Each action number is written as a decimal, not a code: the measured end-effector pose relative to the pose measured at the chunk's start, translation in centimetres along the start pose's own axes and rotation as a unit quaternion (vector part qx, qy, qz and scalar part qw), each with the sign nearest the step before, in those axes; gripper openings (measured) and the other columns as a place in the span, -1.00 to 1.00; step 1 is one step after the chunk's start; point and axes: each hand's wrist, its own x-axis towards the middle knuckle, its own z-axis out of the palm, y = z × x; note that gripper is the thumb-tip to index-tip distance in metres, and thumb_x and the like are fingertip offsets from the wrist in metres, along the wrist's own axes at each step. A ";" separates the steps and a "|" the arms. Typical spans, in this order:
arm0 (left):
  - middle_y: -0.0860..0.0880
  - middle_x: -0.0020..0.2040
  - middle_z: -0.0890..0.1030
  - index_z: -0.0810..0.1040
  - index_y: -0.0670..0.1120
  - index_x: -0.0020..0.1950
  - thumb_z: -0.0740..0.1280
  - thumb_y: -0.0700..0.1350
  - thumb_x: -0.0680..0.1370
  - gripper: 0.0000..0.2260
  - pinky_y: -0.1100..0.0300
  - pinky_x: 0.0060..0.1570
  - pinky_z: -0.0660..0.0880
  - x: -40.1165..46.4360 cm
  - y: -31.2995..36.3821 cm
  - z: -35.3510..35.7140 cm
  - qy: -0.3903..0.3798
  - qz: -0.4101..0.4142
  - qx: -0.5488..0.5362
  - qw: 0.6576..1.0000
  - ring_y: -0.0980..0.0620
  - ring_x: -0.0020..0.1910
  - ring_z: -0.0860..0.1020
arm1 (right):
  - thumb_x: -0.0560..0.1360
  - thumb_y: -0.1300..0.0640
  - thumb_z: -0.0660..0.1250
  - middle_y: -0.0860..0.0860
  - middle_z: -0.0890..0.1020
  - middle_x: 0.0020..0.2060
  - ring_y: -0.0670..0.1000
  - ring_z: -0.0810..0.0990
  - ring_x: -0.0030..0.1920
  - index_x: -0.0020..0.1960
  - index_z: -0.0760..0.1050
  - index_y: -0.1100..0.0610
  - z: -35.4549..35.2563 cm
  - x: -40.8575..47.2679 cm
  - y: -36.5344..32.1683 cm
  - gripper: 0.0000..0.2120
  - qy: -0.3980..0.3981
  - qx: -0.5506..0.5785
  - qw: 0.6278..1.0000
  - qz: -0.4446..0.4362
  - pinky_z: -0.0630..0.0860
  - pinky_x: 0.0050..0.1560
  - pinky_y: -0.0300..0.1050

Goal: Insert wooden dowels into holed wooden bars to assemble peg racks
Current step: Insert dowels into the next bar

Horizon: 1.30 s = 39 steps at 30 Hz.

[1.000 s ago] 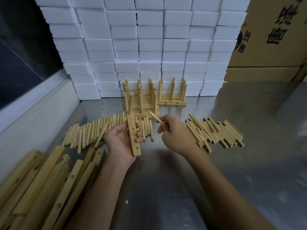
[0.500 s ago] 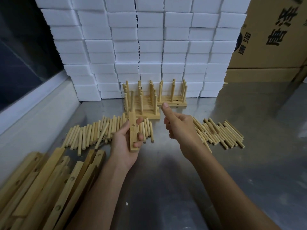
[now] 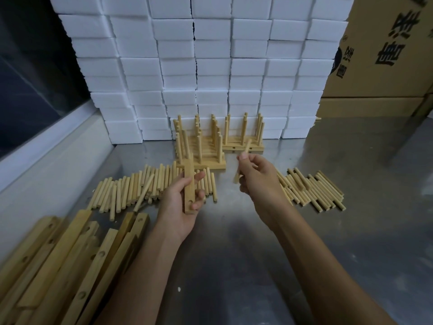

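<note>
My left hand grips the short holed wooden bar, long axis pointing away; my right hand pinches a pale wooden dowel just right of it.

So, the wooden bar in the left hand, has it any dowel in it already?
No dowel shows in the wooden bar: its one visible hole is empty. The right hand holds the dowel apart from it.

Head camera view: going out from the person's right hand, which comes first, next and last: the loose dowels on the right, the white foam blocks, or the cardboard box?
From the right hand:
1. Right dowel pile, just beside it on the table.
2. White foam blocks, stacked behind.
3. Cardboard box, far right corner.
</note>
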 end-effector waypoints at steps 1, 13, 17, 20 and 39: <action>-0.11 -0.06 0.69 0.51 -0.14 0.26 0.18 -0.21 0.63 -0.76 0.33 -0.64 0.30 0.0 0.0 0.0 -0.003 0.000 0.002 1.000 0.09 -0.45 0.50 | 0.63 0.01 0.26 -0.08 0.53 -0.38 -0.17 0.45 -0.43 -0.07 0.53 0.09 -0.2 0.0 -0.1 -0.81 -0.012 0.037 0.999 0.010 0.45 -0.31 -0.23; -0.10 -0.09 0.67 0.52 -0.15 0.24 0.19 -0.22 0.62 -0.77 0.33 -0.64 0.30 -0.1 0.0 0.0 -0.002 0.001 0.014 1.000 0.08 -0.45 0.49 | 0.63 0.23 0.20 -0.09 0.63 -0.27 -0.15 0.48 -0.37 0.33 0.49 -0.09 -0.1 -0.1 0.3 -0.64 -0.066 -0.098 0.992 -0.046 0.48 -0.30 -0.26; -0.10 -0.10 0.67 0.52 -0.16 0.21 0.20 -0.24 0.61 -0.78 0.33 -0.65 0.29 -0.1 -0.1 0.1 -0.013 0.001 0.024 1.000 0.08 -0.45 0.49 | 0.64 0.14 0.22 -0.14 0.57 -0.26 -0.27 0.49 -0.39 0.31 0.52 -0.11 0.0 0.0 0.5 -0.69 -0.062 -0.149 0.982 -0.093 0.40 -0.37 -0.41; -0.10 -0.10 0.68 0.53 -0.17 0.27 0.20 -0.29 0.56 -0.70 0.33 -0.63 0.30 -0.3 -0.1 0.1 -0.034 -0.002 0.038 0.999 0.07 -0.42 0.49 | 0.59 0.10 0.33 -0.12 0.64 -0.32 -0.29 0.58 -0.29 0.17 0.63 0.02 0.1 -0.1 0.6 -0.81 -0.041 -0.169 0.976 -0.128 0.43 -0.30 -0.46; -0.08 -0.24 0.50 0.59 -0.18 0.25 0.15 -0.44 0.52 -0.60 0.31 -0.63 0.25 -0.6 -0.6 0.3 -0.141 0.002 0.122 0.982 0.06 -0.40 0.45 | 0.48 0.03 0.47 -0.11 0.70 -0.25 -0.19 0.62 -0.27 -0.03 0.70 0.00 0.2 -0.4 0.7 -0.91 -0.063 -0.356 0.913 -0.188 0.53 -0.26 -0.36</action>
